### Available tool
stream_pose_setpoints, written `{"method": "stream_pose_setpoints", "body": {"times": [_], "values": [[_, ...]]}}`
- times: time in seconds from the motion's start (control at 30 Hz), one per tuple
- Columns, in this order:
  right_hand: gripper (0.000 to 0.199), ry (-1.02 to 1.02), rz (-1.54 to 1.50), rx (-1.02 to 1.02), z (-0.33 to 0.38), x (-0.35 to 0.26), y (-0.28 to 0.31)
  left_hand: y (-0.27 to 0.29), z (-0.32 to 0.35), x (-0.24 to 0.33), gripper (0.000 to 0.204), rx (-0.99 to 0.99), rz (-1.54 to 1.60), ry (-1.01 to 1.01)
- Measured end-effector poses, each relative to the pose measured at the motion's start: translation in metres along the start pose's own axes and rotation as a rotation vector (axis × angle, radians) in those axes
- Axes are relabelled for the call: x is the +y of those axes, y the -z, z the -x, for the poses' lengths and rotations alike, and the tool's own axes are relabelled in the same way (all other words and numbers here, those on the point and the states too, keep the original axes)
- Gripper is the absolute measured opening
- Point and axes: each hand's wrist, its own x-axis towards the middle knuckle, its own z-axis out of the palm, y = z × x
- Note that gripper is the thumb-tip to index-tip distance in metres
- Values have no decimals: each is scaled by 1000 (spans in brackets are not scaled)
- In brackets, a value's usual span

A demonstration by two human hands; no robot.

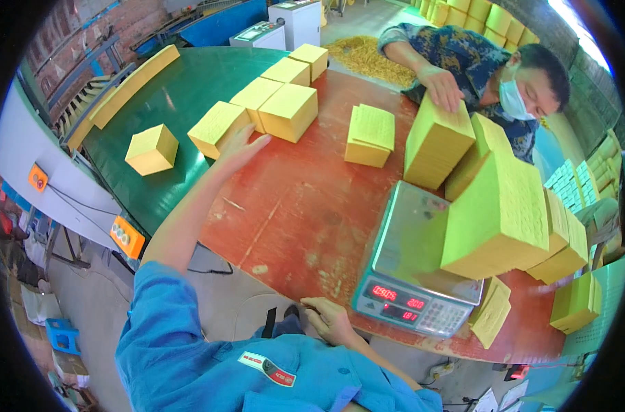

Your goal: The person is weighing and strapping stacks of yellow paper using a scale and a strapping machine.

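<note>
Left hand [241, 148], unclenched, touches a yellow block [213, 132] at the red table [292, 226]'s left edge; right hand [330, 321] half-curled near front edge. Scale [407, 255], stacks [496, 213] crowd right end; grey floor [106, 292] below.

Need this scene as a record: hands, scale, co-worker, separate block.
left hand: at a yellow rectangular block of stacked sheets
right hand: loosely curled beside scuffed red tabletop
weighing: teal-and-silver digital scale, display lit red
co-worker's hand: atop tall yellow rectangular stack
set apart: yellow cube-like block on smooth green surface
</note>
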Motion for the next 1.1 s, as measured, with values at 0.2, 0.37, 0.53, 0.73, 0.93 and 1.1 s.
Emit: {"method": "stream_pose_setpoints", "body": {"times": [0.2, 0.37, 0.53, 0.73, 0.93, 1.1], "values": [[17, -19, 253, 208, -16, 13, -25, -40, -160, 8, 71, 123, -580, -253], [17, -16, 314, 274, -25, 11, -33, -72, -218, -14, 70, 57, -656, -303], [16, -22, 396, 286, -29, -1, -33, -99, -193, -12, 74, -21, -507, -329], [15, -48, 283, 244, -27, 7, -30, -93, -66, 17, 82, -111, -526, -340], [15, -444, -306, 108, 1, -6, -43, -70, 130, 53, 83, -150, -330, -524], [38, -1373, -1026, -203, 38, 48, -78, -46, 251, 86, 89, -208, -304, -497]]}}
